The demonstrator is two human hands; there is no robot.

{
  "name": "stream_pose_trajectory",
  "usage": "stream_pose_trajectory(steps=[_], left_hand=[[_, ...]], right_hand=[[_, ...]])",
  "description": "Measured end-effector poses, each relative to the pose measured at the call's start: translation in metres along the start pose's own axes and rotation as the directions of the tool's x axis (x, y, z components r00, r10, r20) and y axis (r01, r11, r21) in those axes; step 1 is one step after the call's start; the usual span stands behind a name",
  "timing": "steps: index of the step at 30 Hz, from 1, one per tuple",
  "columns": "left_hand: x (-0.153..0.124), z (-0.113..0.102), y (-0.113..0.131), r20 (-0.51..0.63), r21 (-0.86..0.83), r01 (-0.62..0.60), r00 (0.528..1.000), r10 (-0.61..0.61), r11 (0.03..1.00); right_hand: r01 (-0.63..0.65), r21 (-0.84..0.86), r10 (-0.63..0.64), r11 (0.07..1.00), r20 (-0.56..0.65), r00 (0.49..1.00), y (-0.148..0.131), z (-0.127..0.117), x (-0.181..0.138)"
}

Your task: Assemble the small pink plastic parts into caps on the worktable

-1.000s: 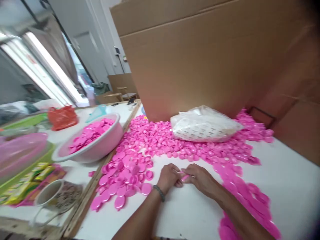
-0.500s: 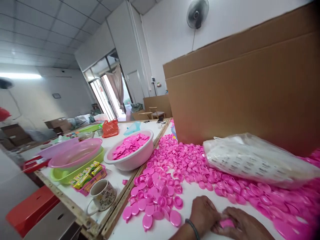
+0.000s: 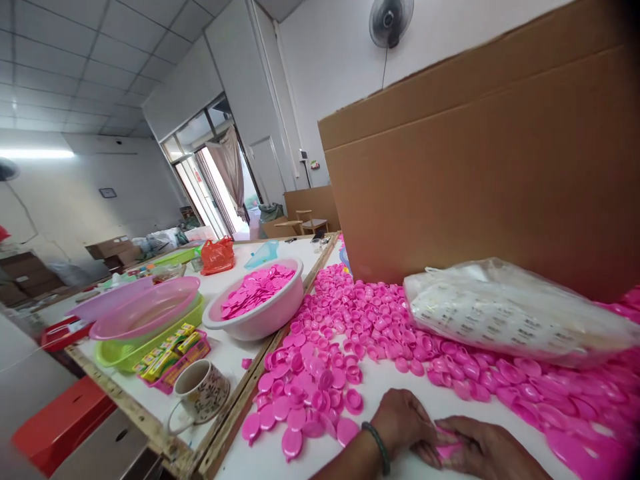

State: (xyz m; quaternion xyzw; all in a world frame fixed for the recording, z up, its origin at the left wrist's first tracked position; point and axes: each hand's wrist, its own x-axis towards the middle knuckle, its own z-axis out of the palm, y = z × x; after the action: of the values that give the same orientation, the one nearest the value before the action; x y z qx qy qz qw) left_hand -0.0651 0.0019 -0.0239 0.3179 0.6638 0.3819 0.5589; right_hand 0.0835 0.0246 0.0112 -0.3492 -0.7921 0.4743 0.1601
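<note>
At the bottom right, my left hand (image 3: 406, 427) and my right hand (image 3: 483, 445) meet over the white tabletop, fingers closed around one pink plastic piece (image 3: 447, 445). Only a bit of that piece shows between the fingers; the rest is hidden. A dark bracelet (image 3: 377, 448) circles my left wrist. Left of my hands lies a loose pile of pink oval plastic pieces (image 3: 313, 393), some like lids, some like small cups. Beyond my hands spreads a larger heap of similar pink pieces (image 3: 370, 313).
A large cardboard box (image 3: 465, 173) stands behind the heap, with a clear plastic bag of white printed items (image 3: 500, 310) before it. On the left table are a white basin (image 3: 255, 327) of flat pink pieces, a patterned mug (image 3: 205, 393) and a pink basin (image 3: 150, 310).
The view has shifted slightly. Both hands stay together on the pink piece; the fingers have changed position around it and less of it shows now.
</note>
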Motion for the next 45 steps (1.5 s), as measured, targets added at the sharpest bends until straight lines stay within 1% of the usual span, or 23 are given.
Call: stream_pose_trajectory(steps=[3, 4, 5, 7, 9, 11, 14, 18, 20, 22, 26, 29, 32, 34, 36, 38, 39, 40, 41, 42, 43, 44, 45], left_hand=[[-0.002, 0.0, 0.004, 0.119, 0.07, 0.085, 0.988, -0.093, 0.994], [-0.004, 0.0, 0.005, 0.142, 0.08, 0.079, 0.986, -0.09, 0.994], [-0.007, -0.001, 0.005, 0.157, 0.09, 0.045, 0.986, -0.058, 0.995], [-0.012, -0.002, 0.004, 0.143, 0.053, -0.023, 0.99, 0.015, 0.998], [-0.015, -0.005, 0.002, 0.126, 0.002, -0.095, 0.988, 0.094, 0.995], [-0.015, -0.008, -0.001, 0.133, -0.041, -0.132, 0.982, 0.136, 0.99], [-0.016, -0.012, -0.003, 0.155, -0.109, -0.149, 0.974, 0.165, 0.983], [-0.018, -0.017, -0.003, 0.22, -0.154, -0.145, 0.959, 0.177, 0.977], [-0.019, -0.017, -0.002, 0.258, -0.153, -0.149, 0.948, 0.185, 0.977], [-0.02, -0.016, -0.002, 0.266, -0.128, -0.153, 0.946, 0.182, 0.98], [-0.022, -0.013, -0.002, 0.238, -0.017, -0.148, 0.96, 0.148, 0.989], [-0.022, -0.01, -0.003, 0.227, 0.012, -0.135, 0.965, 0.129, 0.991], [-0.021, -0.008, -0.004, 0.247, -0.001, -0.172, 0.955, 0.167, 0.985], [-0.023, -0.009, 0.0, 0.244, 0.015, -0.212, 0.949, 0.202, 0.977], [-0.031, -0.014, 0.009, 0.209, 0.088, -0.256, 0.95, 0.234, 0.963], [-0.047, -0.029, 0.024, 0.131, 0.232, -0.309, 0.95, 0.285, 0.922], [-0.057, -0.041, 0.033, 0.069, 0.329, -0.324, 0.945, 0.319, 0.887], [-0.067, -0.056, 0.041, -0.021, 0.437, -0.317, 0.932, 0.362, 0.842], [-0.076, -0.073, 0.049, -0.13, 0.55, -0.263, 0.911, 0.392, 0.792], [-0.084, -0.092, 0.055, -0.25, 0.655, -0.177, 0.867, 0.432, 0.735], [-0.09, -0.112, 0.06, -0.335, 0.738, -0.1, 0.804, 0.491, 0.668], [-0.095, -0.132, 0.061, -0.399, 0.795, -0.021, 0.734, 0.549, 0.606], [-0.098, -0.149, 0.061, -0.433, 0.827, 0.061, 0.702, 0.565, 0.558]], right_hand=[[-0.012, -0.033, 0.01, 0.999, -0.041, 0.999, 0.006, 0.001, 0.0], [-0.034, -0.037, 0.032, 0.999, -0.05, 0.998, 0.008, 0.001, -0.001], [-0.027, -0.078, 0.023, 0.997, -0.053, 0.998, 0.01, 0.001, -0.003], [-0.033, -0.141, 0.021, 0.989, -0.086, 0.996, 0.013, 0.002, -0.006], [-0.048, -0.165, 0.03, 0.985, -0.114, 0.993, 0.015, 0.003, -0.006], [-0.059, -0.173, 0.039, 0.983, -0.117, 0.992, 0.017, 0.002, -0.006], [-0.047, -0.144, 0.036, 0.988, -0.083, 0.996, 0.016, -0.002, -0.007], [-0.006, -0.042, 0.005, 0.999, -0.032, 0.999, 0.013, -0.004, -0.01], [-0.001, -0.033, 0.0, 0.999, -0.035, 0.999, 0.013, -0.004, -0.011], [0.007, -0.043, -0.009, 0.999, -0.036, 0.999, 0.014, -0.002, -0.01], [-0.007, -0.037, 0.005, 0.999, -0.053, 0.999, 0.019, 0.002, -0.008], [-0.04, -0.019, 0.038, 0.999, -0.066, 0.997, 0.023, 0.004, -0.008], [-0.063, -0.017, 0.062, 0.998, -0.051, 0.997, 0.024, 0.005, -0.006], [-0.053, -0.056, 0.051, 0.997, -0.042, 0.998, 0.021, 0.006, -0.004], [-0.036, -0.112, 0.028, 0.993, -0.069, 0.997, 0.014, 0.004, -0.006], [-0.049, -0.205, 0.021, 0.978, -0.137, 0.99, 0.005, -0.003, -0.015], [-0.068, -0.267, 0.023, 0.961, -0.169, 0.985, 0.0, -0.008, -0.024], [-0.093, -0.332, 0.031, 0.939, -0.187, 0.982, -0.003, -0.013, -0.035], [-0.124, -0.395, 0.051, 0.91, -0.19, 0.98, -0.005, -0.019, -0.048], [-0.158, -0.444, 0.086, 0.882, -0.178, 0.98, -0.006, -0.024, -0.064], [-0.194, -0.48, 0.131, 0.855, -0.162, 0.978, -0.005, -0.028, -0.08], [-0.24, -0.506, 0.188, 0.828, -0.152, 0.97, -0.002, -0.031, -0.095], [-0.286, -0.523, 0.243, 0.803, -0.151, 0.958, 0.001, -0.031, -0.109]])
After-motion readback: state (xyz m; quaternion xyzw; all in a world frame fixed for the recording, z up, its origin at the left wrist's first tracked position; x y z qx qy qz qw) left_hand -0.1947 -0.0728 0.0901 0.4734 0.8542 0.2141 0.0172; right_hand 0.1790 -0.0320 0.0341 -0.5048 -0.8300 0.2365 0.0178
